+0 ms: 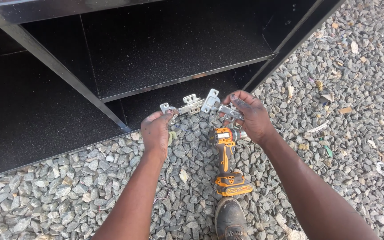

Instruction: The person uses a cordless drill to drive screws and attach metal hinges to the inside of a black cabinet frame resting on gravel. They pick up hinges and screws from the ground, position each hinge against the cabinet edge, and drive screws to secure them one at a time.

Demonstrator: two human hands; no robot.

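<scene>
My left hand point(156, 130) pinches one silver cabinet hinge point(186, 106) by its end, held out over the gravel. My right hand point(250, 115) grips a second silver hinge point(215, 103), its plate tilted up beside the first one; the two hinges nearly touch. Below my hands an orange and black cordless drill point(226, 162) lies on the gravel, chuck pointing toward my right hand. Just past the hinges lies a black cabinet point(165, 53) on its back.
Grey gravel point(343, 102) covers the ground all around, with scraps of wood and litter at the right. The toe of a dark shoe point(230, 218) rests right below the drill's battery. The cabinet's shelves and divider point(63, 71) fill the upper left.
</scene>
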